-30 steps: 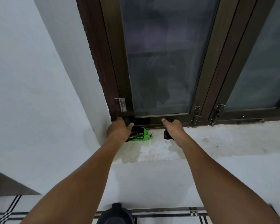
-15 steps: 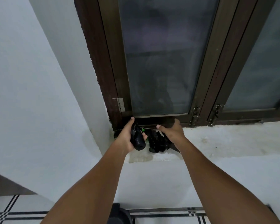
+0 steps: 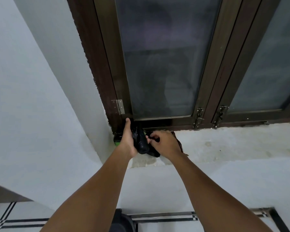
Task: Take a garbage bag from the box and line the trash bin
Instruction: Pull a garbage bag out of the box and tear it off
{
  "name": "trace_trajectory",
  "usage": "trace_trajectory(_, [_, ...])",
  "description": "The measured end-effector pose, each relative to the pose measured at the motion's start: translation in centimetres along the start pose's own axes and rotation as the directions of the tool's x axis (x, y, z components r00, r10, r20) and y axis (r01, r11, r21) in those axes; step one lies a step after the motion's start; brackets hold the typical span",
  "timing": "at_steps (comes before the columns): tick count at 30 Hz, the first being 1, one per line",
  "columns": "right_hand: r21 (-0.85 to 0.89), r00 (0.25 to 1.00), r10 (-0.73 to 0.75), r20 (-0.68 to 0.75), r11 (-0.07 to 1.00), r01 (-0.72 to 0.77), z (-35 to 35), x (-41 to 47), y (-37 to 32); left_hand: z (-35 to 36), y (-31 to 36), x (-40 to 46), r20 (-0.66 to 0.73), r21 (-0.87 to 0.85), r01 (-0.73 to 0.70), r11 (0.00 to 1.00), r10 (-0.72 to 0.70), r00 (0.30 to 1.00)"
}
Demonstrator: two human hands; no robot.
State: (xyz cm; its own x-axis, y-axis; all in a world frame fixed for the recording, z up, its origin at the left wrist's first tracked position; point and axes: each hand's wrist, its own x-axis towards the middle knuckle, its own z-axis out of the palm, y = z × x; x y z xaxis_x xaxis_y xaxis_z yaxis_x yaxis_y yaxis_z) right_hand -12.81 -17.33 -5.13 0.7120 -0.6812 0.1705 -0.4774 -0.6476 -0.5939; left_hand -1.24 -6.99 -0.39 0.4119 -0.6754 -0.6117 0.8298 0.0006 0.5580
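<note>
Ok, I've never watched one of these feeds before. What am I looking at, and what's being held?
There is no machine here: one camera worn on a person's head looks down at their bare arms. They stand at a concrete window sill below a brown-framed window. The left hand holds a black roll of garbage bags; the right hand pinches a loose bag end. The green box sits in the sill's left corner. A dark object at the bottom edge may be the bin.

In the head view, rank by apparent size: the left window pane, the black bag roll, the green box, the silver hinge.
1. Left window pane, by far the largest.
2. Black bag roll.
3. Silver hinge and green box: unranked; the left hand hides most of the box.
</note>
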Motion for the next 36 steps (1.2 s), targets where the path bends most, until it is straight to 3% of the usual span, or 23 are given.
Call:
trace_trajectory(2, [-0.248,0.983,0.003,0.184,0.968,0.044,0.6,-0.2,0.5,-0.3,0.2,0.1,-0.002,-0.005,-0.010,1.000,0.010,1.000])
trace_trajectory(4, [-0.435,0.968,0.069,0.242,0.899,0.045,0.8,-0.5,1.1,-0.7,0.5,0.0,0.006,-0.015,-0.012,1.000,0.012,1.000])
trace_trajectory(8, [-0.561,0.968,0.142,0.205,0.828,-0.003,0.5,-1.1,2.3,-1.4,0.8,0.2,-0.018,0.028,-0.017,0.999,0.018,1.000])
trace_trajectory(12, [-0.589,0.966,0.242,0.087,0.795,-0.146,-0.3,-0.8,3.0,-1.1,0.4,0.1,-0.010,0.033,-0.015,0.999,0.015,1.000])
trace_trajectory(14, [-0.522,0.977,0.214,-0.019,0.831,-0.192,-0.4,-0.5,3.0,-0.8,0.1,0.2,-0.002,0.033,-0.010,0.999,0.010,1.000])
trace_trajectory(16, [-0.403,0.974,0.081,-0.210,0.901,-0.162,-0.6,-0.3,2.1,-0.4,-0.3,0.2,0.019,0.019,-0.002,1.000,0.001,1.000])
trace_trajectory(18, [-0.173,0.934,0.037,-0.355,0.979,-0.104,-1.0,-0.2,-0.1,0.0,-0.6,0.0,0.055,-0.014,0.004,1.000,-0.003,0.998])
trace_trajectory(19, [0.049,0.936,0.110,-0.333,0.994,-0.099,-1.3,-0.1,-1.4,0.1,-0.7,-0.2,0.066,-0.020,0.001,1.000,0.001,0.998])
trace_trajectory(20, [0.288,0.954,0.210,-0.215,0.947,-0.144,-1.5,0.1,-2.9,0.2,-0.7,-0.3,0.068,-0.014,-0.011,1.000,0.012,0.998])
trace_trajectory(22, [0.536,0.952,0.300,0.068,0.794,-0.288,-1.5,0.6,-4.8,0.2,-0.7,-0.4,0.069,0.011,-0.036,0.999,0.035,0.997])
trace_trajectory(24, [0.457,0.941,0.274,0.198,0.824,-0.336,-1.1,0.9,-5.4,0.2,-0.6,-0.7,0.083,0.010,-0.043,0.999,0.042,0.996])
trace_trajectory(26, [0.403,0.931,0.279,0.235,0.844,-0.354,-0.6,0.9,-5.7,0.2,-0.1,-1.0,0.116,0.026,-0.066,0.997,0.062,0.991])
trace_trajectory(30, [0.491,0.898,0.298,0.325,0.758,-0.429,0.1,0.9,-5.3,0.3,0.7,-1.6,0.108,0.130,-0.084,0.988,0.070,0.992])
trace_trajectory(36, [0.493,0.898,0.405,0.172,0.754,-0.434,0.9,0.5,-4.8,0.5,1.0,-1.8,0.022,0.265,-0.140,0.954,0.139,0.990])
